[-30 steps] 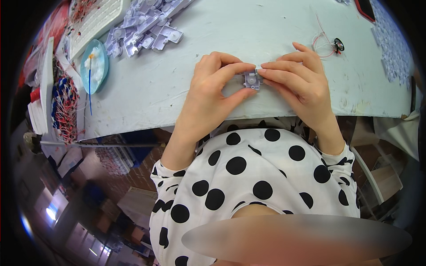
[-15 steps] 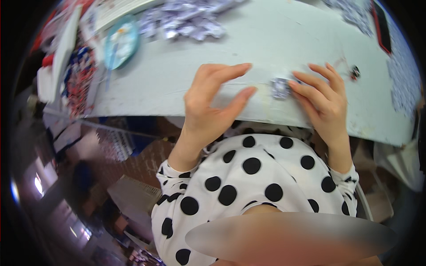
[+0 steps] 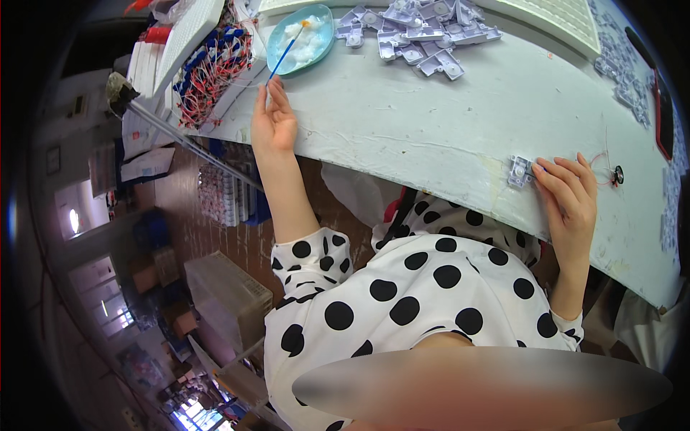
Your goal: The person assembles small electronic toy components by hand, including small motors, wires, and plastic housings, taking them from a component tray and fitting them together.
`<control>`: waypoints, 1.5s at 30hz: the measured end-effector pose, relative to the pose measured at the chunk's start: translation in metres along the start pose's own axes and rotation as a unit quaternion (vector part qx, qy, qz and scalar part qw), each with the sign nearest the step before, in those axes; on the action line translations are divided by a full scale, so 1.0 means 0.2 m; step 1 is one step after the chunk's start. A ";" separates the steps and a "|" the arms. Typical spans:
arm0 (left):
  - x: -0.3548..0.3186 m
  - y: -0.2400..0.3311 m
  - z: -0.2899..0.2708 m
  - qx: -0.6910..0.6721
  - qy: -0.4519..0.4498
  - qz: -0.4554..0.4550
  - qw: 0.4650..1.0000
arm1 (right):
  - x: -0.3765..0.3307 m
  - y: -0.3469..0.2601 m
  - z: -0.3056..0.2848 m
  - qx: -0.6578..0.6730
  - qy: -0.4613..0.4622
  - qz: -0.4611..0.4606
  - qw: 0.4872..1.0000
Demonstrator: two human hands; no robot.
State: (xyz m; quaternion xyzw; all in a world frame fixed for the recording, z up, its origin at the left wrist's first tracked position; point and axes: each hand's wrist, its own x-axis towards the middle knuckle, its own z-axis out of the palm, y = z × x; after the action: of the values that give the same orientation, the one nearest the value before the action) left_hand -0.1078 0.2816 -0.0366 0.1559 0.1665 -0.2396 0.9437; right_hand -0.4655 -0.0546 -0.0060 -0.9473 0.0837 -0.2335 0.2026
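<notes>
My left hand (image 3: 274, 128) reaches to the far left, its fingertips closed around the near end of a thin blue stick (image 3: 286, 56). The stick's orange tip rests on white, fluffy-looking stuff (image 3: 305, 44) in a light blue oval dish (image 3: 329, 36). At the right, my right hand (image 3: 570, 190) keeps its thumb and fingers on the right side of a small pale lilac plastic housing (image 3: 519, 172), which is on the table. Just past that hand lies a small round black part (image 3: 617, 174) with thin red wires.
A heap of lilac plastic housings (image 3: 431, 32) lies at the back, with more (image 3: 625, 86) at the right. Bundled red and blue wired parts (image 3: 215, 68) and a metal bar (image 3: 180, 136) are on the left. A dark red-edged phone (image 3: 663, 118) sits far right on the white table (image 3: 402, 122).
My left hand has moved left and away, from beside the housing to the blue stick. My right hand stays at the housing. The whole view has shifted to the left.
</notes>
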 end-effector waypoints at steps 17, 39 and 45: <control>-0.23 -0.27 0.23 0.400 -0.113 0.417 0.809 | -0.03 0.03 0.01 0.040 0.018 0.009 0.999; -0.67 -1.05 0.41 0.639 -0.520 0.258 0.505 | -0.08 0.07 0.04 0.075 0.075 0.025 0.994; -0.67 -1.06 0.44 0.650 -0.518 0.265 0.488 | -0.07 0.07 0.03 0.065 0.081 0.018 0.994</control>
State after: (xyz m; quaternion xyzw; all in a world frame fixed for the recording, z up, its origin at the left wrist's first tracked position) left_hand -0.3048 0.1257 0.0484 0.6097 -0.6050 -0.0562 0.5090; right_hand -0.4758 -0.0619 -0.0236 -0.9084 0.1016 -0.3107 0.2606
